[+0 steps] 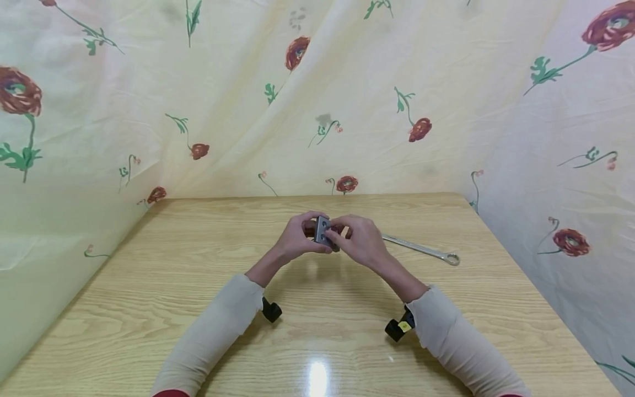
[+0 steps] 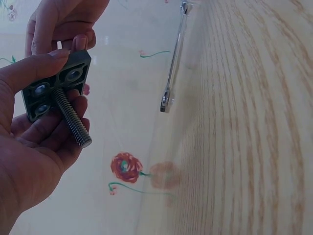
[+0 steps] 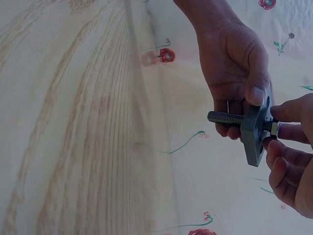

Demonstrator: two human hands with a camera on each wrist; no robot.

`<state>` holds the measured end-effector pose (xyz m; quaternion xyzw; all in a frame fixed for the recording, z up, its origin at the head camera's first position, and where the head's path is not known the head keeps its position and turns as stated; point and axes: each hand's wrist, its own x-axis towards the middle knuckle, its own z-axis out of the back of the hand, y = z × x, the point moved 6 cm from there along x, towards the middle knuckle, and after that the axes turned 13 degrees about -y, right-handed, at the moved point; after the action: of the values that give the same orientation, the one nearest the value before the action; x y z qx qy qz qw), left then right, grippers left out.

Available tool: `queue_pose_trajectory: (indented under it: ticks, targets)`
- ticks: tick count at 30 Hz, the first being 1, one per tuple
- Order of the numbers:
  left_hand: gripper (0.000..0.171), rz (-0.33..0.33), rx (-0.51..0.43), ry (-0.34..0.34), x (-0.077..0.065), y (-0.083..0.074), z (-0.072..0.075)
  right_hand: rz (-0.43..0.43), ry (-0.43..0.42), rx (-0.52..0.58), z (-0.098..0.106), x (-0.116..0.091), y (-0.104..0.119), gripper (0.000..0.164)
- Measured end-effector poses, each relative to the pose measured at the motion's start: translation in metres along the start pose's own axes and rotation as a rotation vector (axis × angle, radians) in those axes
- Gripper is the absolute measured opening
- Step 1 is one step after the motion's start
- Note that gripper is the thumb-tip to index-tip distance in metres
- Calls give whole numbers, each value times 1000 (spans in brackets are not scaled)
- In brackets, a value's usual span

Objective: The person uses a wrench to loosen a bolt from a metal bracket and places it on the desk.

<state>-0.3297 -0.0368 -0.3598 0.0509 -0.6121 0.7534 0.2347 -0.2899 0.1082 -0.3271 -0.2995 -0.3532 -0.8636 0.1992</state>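
Raised above the table, my left hand (image 1: 296, 238) grips a small dark metal plate (image 1: 319, 230) with several round holes by its edges. A threaded bolt (image 2: 73, 118) passes through the plate's middle, its long threaded end jutting out on one side. On the opposite side, a short stretch of thread and a hex-shaped end (image 3: 274, 129) show in the right wrist view. Fingers of my right hand (image 1: 364, 238) pinch that hex end close to the plate's face. The left thumb presses flat on the plate near its edge.
A long combination wrench (image 1: 421, 248) lies on the wooden table (image 1: 208, 231) beyond and to the right of my right hand, its ring end toward the right. Flowered cloth (image 1: 238, 121) hangs behind the table and along both sides. A black wrist camera (image 1: 272, 310) hangs under each forearm.
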Motion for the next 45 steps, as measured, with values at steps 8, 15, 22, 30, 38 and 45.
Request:
queue_pose_trajectory:
  ticks: [8,15,22,30,38,45]
  targets:
    - [65,2,-5,11,0,0,-1,49,16,33,0,-1,3,18]
    - [65,9,-6,4,0,0,0,77,25,65,0,-1,6,20]
    - [63,3,-13,9,0,-1,-1,110,18,79,1,-1,8,21]
    - [62,1,4,-6,0,0,0,-1,6,42,4,0,2,36]
    - [63,-3,4,0,0,0,-1,-99,13,-25,-1,-2,-4,30]
    - [65,-21,2,3,0,-1,0,-26,5,-19,-2,-2,-1,24]
